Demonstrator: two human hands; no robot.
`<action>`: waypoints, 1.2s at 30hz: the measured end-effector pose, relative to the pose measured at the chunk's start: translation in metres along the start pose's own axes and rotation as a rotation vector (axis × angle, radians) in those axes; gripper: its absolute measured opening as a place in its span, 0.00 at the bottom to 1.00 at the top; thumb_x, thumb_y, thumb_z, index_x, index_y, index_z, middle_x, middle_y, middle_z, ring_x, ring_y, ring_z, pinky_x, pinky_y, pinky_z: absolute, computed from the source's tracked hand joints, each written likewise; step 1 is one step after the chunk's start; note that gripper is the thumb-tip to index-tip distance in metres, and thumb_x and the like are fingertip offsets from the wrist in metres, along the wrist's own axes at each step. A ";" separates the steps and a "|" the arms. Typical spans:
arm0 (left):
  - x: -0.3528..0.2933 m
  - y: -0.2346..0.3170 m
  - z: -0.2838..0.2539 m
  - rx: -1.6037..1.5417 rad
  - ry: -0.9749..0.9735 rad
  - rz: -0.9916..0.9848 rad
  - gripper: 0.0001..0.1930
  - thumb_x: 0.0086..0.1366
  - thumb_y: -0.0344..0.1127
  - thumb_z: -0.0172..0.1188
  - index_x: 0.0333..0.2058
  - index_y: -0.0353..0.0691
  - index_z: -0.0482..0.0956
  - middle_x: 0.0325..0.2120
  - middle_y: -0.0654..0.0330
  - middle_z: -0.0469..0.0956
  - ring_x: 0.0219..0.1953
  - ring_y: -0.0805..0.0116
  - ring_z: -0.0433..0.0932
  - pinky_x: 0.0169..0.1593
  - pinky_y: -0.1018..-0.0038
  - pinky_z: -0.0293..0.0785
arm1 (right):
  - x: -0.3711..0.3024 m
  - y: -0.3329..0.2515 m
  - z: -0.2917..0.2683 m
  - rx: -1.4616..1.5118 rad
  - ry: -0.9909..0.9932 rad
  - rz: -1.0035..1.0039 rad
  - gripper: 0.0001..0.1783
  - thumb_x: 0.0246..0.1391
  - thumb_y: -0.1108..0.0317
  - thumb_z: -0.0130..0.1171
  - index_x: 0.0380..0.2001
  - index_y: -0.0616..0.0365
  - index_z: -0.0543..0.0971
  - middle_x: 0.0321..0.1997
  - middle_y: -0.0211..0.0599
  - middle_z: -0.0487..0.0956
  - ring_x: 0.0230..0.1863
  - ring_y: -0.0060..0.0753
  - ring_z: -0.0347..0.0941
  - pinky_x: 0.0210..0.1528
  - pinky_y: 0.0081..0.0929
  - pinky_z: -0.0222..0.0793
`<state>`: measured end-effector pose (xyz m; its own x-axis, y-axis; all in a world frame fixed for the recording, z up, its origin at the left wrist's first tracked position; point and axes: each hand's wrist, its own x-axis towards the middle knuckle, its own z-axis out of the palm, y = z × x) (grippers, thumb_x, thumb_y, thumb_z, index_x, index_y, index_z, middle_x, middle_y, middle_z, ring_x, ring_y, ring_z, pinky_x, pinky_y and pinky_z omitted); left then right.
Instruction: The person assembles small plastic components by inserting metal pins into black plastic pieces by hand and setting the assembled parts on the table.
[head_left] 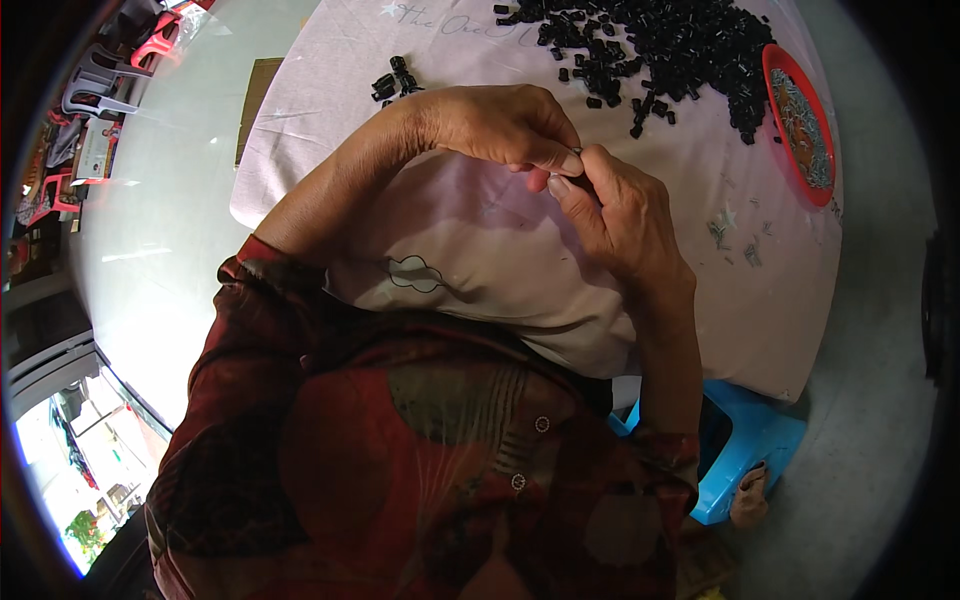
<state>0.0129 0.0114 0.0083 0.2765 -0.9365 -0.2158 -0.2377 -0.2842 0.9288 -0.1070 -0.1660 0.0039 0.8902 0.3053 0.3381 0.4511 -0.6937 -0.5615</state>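
- Just below the pile of black parts point(665, 45), a small piece point(578, 152) (mostly hidden) is being pinched between the left hand point(505, 125) and the right hand point(620, 210).
- Right of that pile, a red tray point(772, 70) is being left untouched.

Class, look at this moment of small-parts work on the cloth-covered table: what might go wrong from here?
1. The left hand and right hand pinch something tiny between the fingertips; it could slip and drop into the lap.
2. The black parts pile lies loose on the cloth; a tug might scatter it.
3. The red tray sits near the table edge, so a knock might tip it.
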 end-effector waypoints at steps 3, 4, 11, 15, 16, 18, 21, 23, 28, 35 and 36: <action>-0.001 -0.001 0.001 -0.007 -0.010 0.023 0.20 0.68 0.49 0.56 0.35 0.34 0.83 0.21 0.64 0.78 0.26 0.77 0.72 0.32 0.76 0.70 | -0.002 -0.001 0.000 -0.006 -0.019 0.024 0.09 0.58 0.64 0.55 0.30 0.60 0.72 0.24 0.46 0.77 0.26 0.51 0.75 0.30 0.40 0.70; -0.002 0.000 0.002 -0.030 -0.012 0.011 0.20 0.68 0.48 0.56 0.35 0.34 0.83 0.21 0.64 0.78 0.26 0.77 0.72 0.31 0.76 0.69 | -0.002 -0.001 0.000 0.018 -0.018 0.020 0.10 0.58 0.64 0.56 0.30 0.60 0.72 0.24 0.46 0.77 0.26 0.51 0.75 0.30 0.40 0.70; -0.020 0.005 0.009 -0.025 0.174 -0.023 0.16 0.65 0.43 0.59 0.33 0.34 0.83 0.20 0.62 0.77 0.23 0.77 0.72 0.28 0.76 0.69 | 0.001 0.006 -0.004 -0.060 0.012 -0.054 0.12 0.60 0.62 0.56 0.29 0.60 0.73 0.21 0.46 0.73 0.24 0.50 0.72 0.29 0.39 0.67; -0.059 0.008 -0.009 0.377 0.544 -0.142 0.11 0.62 0.37 0.59 0.31 0.32 0.81 0.20 0.57 0.76 0.24 0.75 0.74 0.30 0.73 0.71 | -0.012 0.019 -0.036 -0.222 0.254 0.408 0.16 0.61 0.56 0.54 0.33 0.59 0.77 0.25 0.47 0.76 0.28 0.50 0.73 0.34 0.42 0.68; -0.069 0.005 -0.014 0.377 0.583 -0.205 0.10 0.61 0.35 0.60 0.31 0.32 0.81 0.20 0.56 0.76 0.25 0.74 0.76 0.31 0.72 0.72 | -0.015 0.029 -0.047 -0.397 0.335 0.537 0.18 0.61 0.54 0.54 0.35 0.60 0.78 0.28 0.48 0.78 0.31 0.50 0.75 0.37 0.44 0.68; -0.080 -0.001 -0.019 0.522 0.628 -0.213 0.08 0.58 0.32 0.60 0.31 0.33 0.81 0.22 0.55 0.79 0.27 0.67 0.80 0.34 0.70 0.75 | -0.038 0.061 -0.065 -0.765 0.445 0.593 0.18 0.60 0.54 0.55 0.38 0.60 0.79 0.35 0.51 0.79 0.37 0.52 0.76 0.43 0.44 0.69; -0.092 -0.003 -0.019 0.689 0.697 -0.142 0.09 0.56 0.32 0.61 0.36 0.37 0.82 0.27 0.54 0.82 0.31 0.56 0.82 0.38 0.68 0.78 | -0.057 0.076 -0.073 -0.897 0.323 0.666 0.17 0.59 0.57 0.55 0.40 0.61 0.80 0.40 0.52 0.80 0.43 0.53 0.76 0.49 0.42 0.69; -0.096 0.011 -0.016 0.778 0.730 -0.176 0.08 0.60 0.33 0.61 0.37 0.37 0.82 0.26 0.56 0.82 0.29 0.63 0.81 0.35 0.71 0.76 | -0.056 0.083 -0.074 -0.820 0.310 0.629 0.16 0.58 0.59 0.56 0.40 0.61 0.80 0.39 0.52 0.80 0.42 0.53 0.77 0.48 0.41 0.69; -0.049 0.012 -0.022 0.610 0.741 0.013 0.08 0.65 0.36 0.61 0.36 0.37 0.82 0.23 0.59 0.79 0.19 0.74 0.76 0.28 0.74 0.72 | -0.053 0.079 -0.075 -0.678 0.325 0.637 0.13 0.56 0.64 0.57 0.39 0.61 0.80 0.36 0.49 0.82 0.38 0.50 0.79 0.45 0.38 0.71; 0.032 -0.021 -0.011 0.649 0.845 0.070 0.11 0.54 0.38 0.64 0.32 0.37 0.81 0.23 0.49 0.78 0.27 0.61 0.79 0.35 0.66 0.75 | -0.046 0.074 -0.071 -0.520 0.484 0.612 0.09 0.55 0.69 0.59 0.37 0.63 0.79 0.30 0.41 0.82 0.31 0.34 0.78 0.40 0.29 0.72; 0.034 -0.022 -0.009 0.648 0.835 0.072 0.11 0.54 0.38 0.64 0.32 0.37 0.81 0.23 0.49 0.78 0.27 0.61 0.79 0.35 0.66 0.75 | -0.046 0.074 -0.071 -0.443 0.518 0.620 0.08 0.55 0.70 0.60 0.37 0.63 0.79 0.30 0.38 0.82 0.30 0.28 0.77 0.39 0.26 0.71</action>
<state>0.0363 -0.0120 -0.0170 0.7359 -0.5869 0.3378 -0.6622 -0.5195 0.5400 -0.1188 -0.2774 0.0007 0.7769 -0.4606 0.4293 -0.2575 -0.8546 -0.4508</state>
